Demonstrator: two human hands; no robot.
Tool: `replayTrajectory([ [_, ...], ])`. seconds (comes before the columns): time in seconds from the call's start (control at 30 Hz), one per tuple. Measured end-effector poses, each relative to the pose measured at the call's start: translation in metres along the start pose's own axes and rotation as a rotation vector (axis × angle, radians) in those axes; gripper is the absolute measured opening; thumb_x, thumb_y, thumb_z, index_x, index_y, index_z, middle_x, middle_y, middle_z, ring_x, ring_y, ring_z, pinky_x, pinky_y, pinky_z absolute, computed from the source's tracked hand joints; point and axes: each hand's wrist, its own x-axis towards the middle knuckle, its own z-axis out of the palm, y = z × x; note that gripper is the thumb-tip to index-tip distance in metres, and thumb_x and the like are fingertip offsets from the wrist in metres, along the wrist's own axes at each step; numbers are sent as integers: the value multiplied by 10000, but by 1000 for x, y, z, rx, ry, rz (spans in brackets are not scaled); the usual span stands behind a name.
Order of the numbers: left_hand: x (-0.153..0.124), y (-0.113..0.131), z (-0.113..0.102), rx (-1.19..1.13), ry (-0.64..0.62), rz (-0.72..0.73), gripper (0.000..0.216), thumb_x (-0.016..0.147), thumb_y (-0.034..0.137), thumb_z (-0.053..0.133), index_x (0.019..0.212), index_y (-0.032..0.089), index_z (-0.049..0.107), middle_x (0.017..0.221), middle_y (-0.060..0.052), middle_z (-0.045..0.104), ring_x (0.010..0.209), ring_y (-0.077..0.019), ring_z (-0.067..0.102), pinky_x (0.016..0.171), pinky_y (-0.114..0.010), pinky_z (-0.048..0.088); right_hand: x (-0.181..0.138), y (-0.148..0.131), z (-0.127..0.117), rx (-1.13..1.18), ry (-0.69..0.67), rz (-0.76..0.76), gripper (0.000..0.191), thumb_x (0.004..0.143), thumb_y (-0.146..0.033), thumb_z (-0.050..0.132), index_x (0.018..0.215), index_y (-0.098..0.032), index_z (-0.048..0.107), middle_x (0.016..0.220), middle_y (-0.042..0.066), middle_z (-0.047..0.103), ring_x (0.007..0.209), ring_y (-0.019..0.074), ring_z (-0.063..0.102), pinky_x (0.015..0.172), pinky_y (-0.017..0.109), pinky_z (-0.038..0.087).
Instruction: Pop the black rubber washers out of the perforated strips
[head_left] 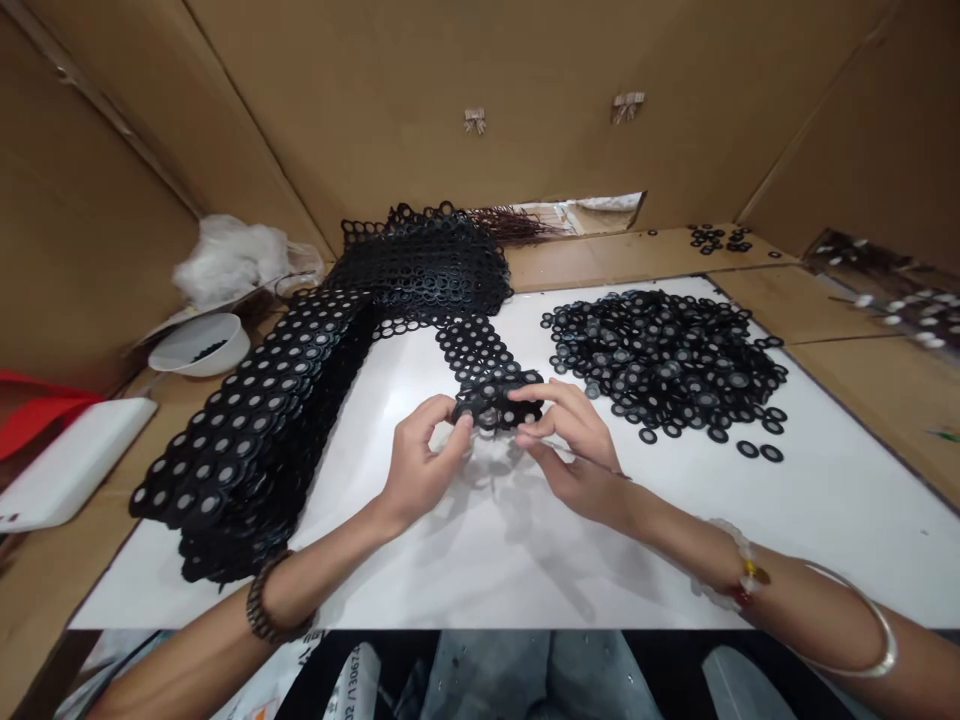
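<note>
Prob. working rings at near end of black ring strip [480, 360], on white tabletop [420, 590], btwn linked sheet [255, 410] and loose-ring heap [667, 360]. Next: likely calls for steady hold w/ L, fine work w/ R. L hand [424, 455]: fingers clamped on strip's L edge, thumb nearest. R hand [577, 440]: index on strip's R side; can't tell if pinching. Both angled inward, low over tabletop.

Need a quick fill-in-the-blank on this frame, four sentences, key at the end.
1. The left hand and right hand touch a linked strip whose rings are coloured ____.
2. The loose pile lies to the ____ of the strip.
3. The board beneath is coloured ____.
4. The dark bracelet circles the ____ wrist.

Key: black; right; white; left.
</note>
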Motion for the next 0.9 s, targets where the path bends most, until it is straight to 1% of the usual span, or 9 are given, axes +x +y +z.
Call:
replayTrajectory([
  [0.1, 2, 3, -4, -51, -149, 149, 201, 827, 311, 476, 663, 197, 500, 727, -35, 501, 703, -189, 464, 676, -299, 376, 3, -5, -4, 57, -75, -155, 74, 854, -176, 524, 786, -202, 514, 1132, 122, 605, 1098, 243, 541, 983, 496, 357],
  [0.17, 5, 4, -8, -154, -297, 165, 260, 792, 355, 475, 584, 200, 479, 680, -46, 493, 680, -205, 455, 667, -319, 374, 4, -8, -5, 110, -122, -155, 78, 855, -179, 520, 779, -196, 508, 1174, 147, 586, 1147, 247, 513, 989, 488, 362],
  [0.3, 11, 4, -16, -465, -437, -27, 251, 647, 342, 499, 449, 191, 461, 556, -59, 493, 578, -208, 441, 614, -348, 361, -1, -14, -1, 153, -196, -96, 97, 863, -191, 512, 767, -198, 503, 1169, 149, 591, 1134, 229, 527, 987, 467, 379],
  [0.43, 15, 6, -20, -841, -437, -384, 161, 536, 286, 519, 452, 153, 557, 468, -60, 511, 467, -185, 438, 517, -332, 352, -5, -18, 3, 86, -235, -185, 67, 864, -192, 518, 799, -185, 509, 1246, 172, 531, 1181, 238, 486, 999, 479, 363],
  [0.57, 12, 11, -14, -1105, -366, -721, 145, 624, 286, 604, 586, 146, 608, 518, -29, 551, 504, -165, 500, 526, -289, 416, -4, -19, 5, 10, -236, -249, 59, 869, -184, 516, 811, -174, 518, 1286, 199, 489, 1251, 268, 409, 995, 510, 354],
  [0.63, 9, 14, -10, -1117, -345, -745, 178, 684, 321, 652, 699, 145, 625, 598, -28, 596, 571, -161, 551, 565, -264, 445, -4, -19, 6, -13, -191, -246, 58, 866, -178, 525, 809, -166, 524, 1264, 207, 505, 1232, 279, 431, 974, 509, 373],
  [0.7, 6, 16, -7, -1082, -335, -693, 234, 727, 376, 669, 781, 155, 614, 654, -25, 616, 600, -149, 566, 562, -234, 449, -5, -19, 8, -49, -109, -213, 54, 860, -167, 540, 807, -163, 535, 1208, 200, 546, 1171, 278, 493, 948, 507, 392],
  [0.8, 3, 16, -5, -1039, -343, -598, 262, 777, 424, 635, 784, 173, 561, 672, -6, 605, 586, -121, 553, 532, -198, 437, -6, -20, 10, -100, -11, -177, 54, 856, -140, 548, 812, -172, 553, 1115, 170, 599, 1023, 250, 585, 903, 509, 420],
  [0.9, 3, 15, -4, -1020, -303, -554, 237, 825, 400, 587, 778, 179, 515, 679, 12, 582, 561, -92, 525, 498, -167, 407, -6, -23, 10, -103, 58, -233, 62, 856, -127, 542, 834, -182, 557, 1005, 135, 632, 917, 232, 614, 866, 517, 443],
])
